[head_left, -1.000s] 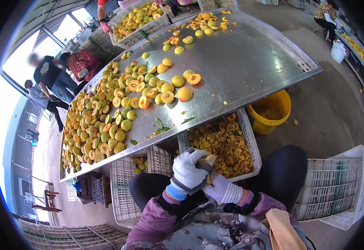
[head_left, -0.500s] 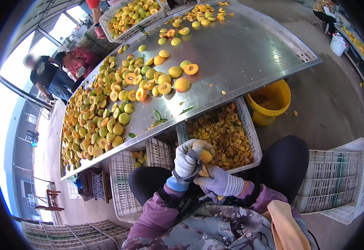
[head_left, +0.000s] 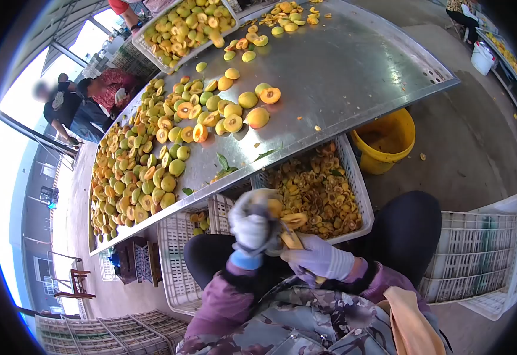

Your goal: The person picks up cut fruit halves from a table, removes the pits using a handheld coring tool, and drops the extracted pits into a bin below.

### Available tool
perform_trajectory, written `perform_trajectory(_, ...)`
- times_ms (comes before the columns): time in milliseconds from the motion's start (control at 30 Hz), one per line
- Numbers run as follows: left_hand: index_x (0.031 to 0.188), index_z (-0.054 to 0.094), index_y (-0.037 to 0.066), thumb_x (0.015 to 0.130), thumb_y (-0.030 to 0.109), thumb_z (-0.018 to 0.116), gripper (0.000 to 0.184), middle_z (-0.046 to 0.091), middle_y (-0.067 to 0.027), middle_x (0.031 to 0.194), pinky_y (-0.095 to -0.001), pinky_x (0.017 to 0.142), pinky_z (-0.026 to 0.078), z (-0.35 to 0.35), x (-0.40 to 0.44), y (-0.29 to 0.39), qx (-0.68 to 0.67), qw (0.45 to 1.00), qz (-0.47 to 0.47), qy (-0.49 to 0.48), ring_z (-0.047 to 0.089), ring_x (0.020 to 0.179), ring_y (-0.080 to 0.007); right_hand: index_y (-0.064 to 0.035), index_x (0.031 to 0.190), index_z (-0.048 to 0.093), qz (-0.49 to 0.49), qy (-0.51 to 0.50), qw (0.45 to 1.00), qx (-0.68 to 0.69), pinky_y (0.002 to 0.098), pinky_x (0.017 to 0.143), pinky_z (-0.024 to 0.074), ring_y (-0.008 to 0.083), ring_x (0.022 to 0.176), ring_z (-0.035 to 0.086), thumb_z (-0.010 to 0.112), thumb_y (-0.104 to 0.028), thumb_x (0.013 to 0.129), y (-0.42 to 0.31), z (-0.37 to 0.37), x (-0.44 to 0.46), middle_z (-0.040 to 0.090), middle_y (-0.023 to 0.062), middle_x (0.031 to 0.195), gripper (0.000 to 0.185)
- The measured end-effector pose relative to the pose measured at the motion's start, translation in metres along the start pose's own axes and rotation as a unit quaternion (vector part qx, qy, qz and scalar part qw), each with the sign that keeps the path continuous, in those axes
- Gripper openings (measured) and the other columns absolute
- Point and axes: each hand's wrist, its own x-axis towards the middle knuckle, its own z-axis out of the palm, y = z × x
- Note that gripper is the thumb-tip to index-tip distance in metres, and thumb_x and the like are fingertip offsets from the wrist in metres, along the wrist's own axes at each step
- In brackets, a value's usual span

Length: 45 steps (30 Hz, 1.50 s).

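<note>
My left hand, in a pale work glove and smeared by motion, is closed around a yellow peach half. Just beside it, a cut yellow piece of peach shows over the crate's near edge. In a striped lilac glove, my right hand grips a tool with a tan handle; the working end is hidden near my left hand. Below both hands stands a white crate filled with peach scraps and pits.
A metal table carries many whole and halved peaches. Under its edge are a yellow bucket and another white crate. Stacked crates stand right. Co-workers are at the left; a full crate sits at the back.
My left hand has shifted left and a little away from my right hand. A cut peach piece now shows between them. At the back, the full crate is tilted, with peaches at its near edge.
</note>
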Motion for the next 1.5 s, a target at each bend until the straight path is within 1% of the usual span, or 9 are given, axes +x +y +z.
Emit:
perform_trajectory(133,0.106,0.060,-0.006,0.090,0.011,0.051,0.025,0.068,-0.0122,0.098,-0.0255,0.075,0.051,-0.107,-0.015,0.084,0.450,0.875,0.130,0.120,0.063,0.081,-0.0143,-0.0059,0.081,0.052,0.156,0.141,0.920,0.329,0.0291,0.035,0.0361,0.0127,0.038,0.046,0.060,-0.018,0.087,0.020,-0.038,0.019,0.051,0.0026,0.056,0.015)
perform_trajectory(233,0.088,0.067,-0.003,0.089,0.017,0.060,0.021,0.060,-0.0006,0.066,-0.0245,0.056,0.043,-0.160,-0.050,0.137,0.473,0.836,-0.067,0.270,0.053,0.061,-0.0088,-0.0068,0.082,0.052,0.143,0.151,0.960,0.188,0.0286,0.035,0.0365,0.0133,0.039,0.046,0.062,-0.018,0.085,0.036,-0.042,0.031,0.052,0.0028,0.059,0.015)
perform_trajectory(400,0.090,0.070,0.006,0.079,0.037,0.070,0.033,0.068,-0.0183,0.077,-0.0403,0.069,0.051,-0.209,-0.091,0.164,0.737,0.584,-0.313,0.136,0.066,0.073,-0.0302,-0.0066,0.079,0.052,0.101,0.177,0.968,0.144,0.0284,0.035,0.0418,0.0130,0.039,0.048,0.061,-0.020,0.087,0.022,-0.043,0.021,0.052,0.0039,0.059,0.018)
perform_trajectory(533,0.107,0.065,0.010,0.077,0.041,0.070,0.043,0.068,-0.0204,0.089,-0.0445,0.078,0.050,-0.254,-0.087,0.143,0.733,0.592,-0.323,0.084,0.065,0.085,-0.0371,-0.0066,0.079,0.052,0.043,0.189,0.974,0.113,0.0277,0.036,0.0439,0.0129,0.041,0.051,0.061,-0.022,0.088,0.009,-0.046,0.011,0.052,0.0037,0.058,0.020)
perform_trajectory(600,0.120,0.055,0.014,0.077,0.043,0.069,0.054,0.065,-0.0210,0.103,-0.0453,0.086,0.048,-0.248,-0.057,0.141,0.802,0.500,-0.326,0.028,0.063,0.094,-0.0384,-0.0036,0.083,0.051,0.028,0.191,0.975,0.107,0.0293,0.034,0.0434,0.0154,0.037,0.050,0.060,-0.019,0.089,0.019,-0.054,0.014,0.053,0.0064,0.055,0.019)
perform_trajectory(867,0.121,0.055,0.012,0.079,0.038,0.068,0.051,0.058,-0.0197,0.120,-0.0437,0.093,0.044,-0.202,0.088,0.171,0.840,0.534,-0.099,-0.012,0.054,0.111,-0.0385,-0.0043,0.083,0.053,0.029,0.227,0.968,0.104,0.0285,0.036,0.0442,0.0145,0.041,0.052,0.061,-0.020,0.089,0.012,-0.053,0.013,0.053,0.0052,0.058,0.019)
perform_trajectory(1133,0.126,0.054,0.015,0.081,0.030,0.066,0.049,0.060,-0.0171,0.120,-0.0391,0.089,0.048,-0.086,0.198,0.069,0.696,0.702,0.017,-0.149,0.061,0.104,-0.0321,-0.0030,0.089,0.049,-0.006,0.223,0.975,-0.019,0.0262,0.036,0.0422,0.0124,0.038,0.049,0.056,-0.015,0.093,-0.007,-0.051,0.006,0.051,0.0044,0.056,0.015)
perform_trajectory(1267,0.135,0.046,0.019,0.074,0.031,0.069,0.066,0.054,-0.0156,0.127,-0.0423,0.093,0.045,-0.031,0.222,-0.012,0.700,0.640,-0.047,-0.314,0.056,0.110,-0.0346,-0.0013,0.090,0.048,-0.013,0.257,0.966,-0.026,0.0249,0.037,0.0430,0.0116,0.038,0.050,0.056,-0.012,0.090,-0.011,-0.063,0.010,0.052,0.0042,0.055,0.014)
perform_trajectory(1500,0.129,0.049,0.013,0.069,0.023,0.068,0.063,0.059,-0.0127,0.108,-0.0421,0.076,0.048,-0.001,0.225,-0.049,0.786,0.468,0.098,-0.392,0.055,0.099,-0.0309,-0.0002,0.090,0.047,-0.021,0.266,0.963,-0.043,0.0261,0.038,0.0415,0.0125,0.038,0.050,0.059,-0.013,0.087,-0.001,-0.072,0.015,0.053,0.0047,0.057,0.017)
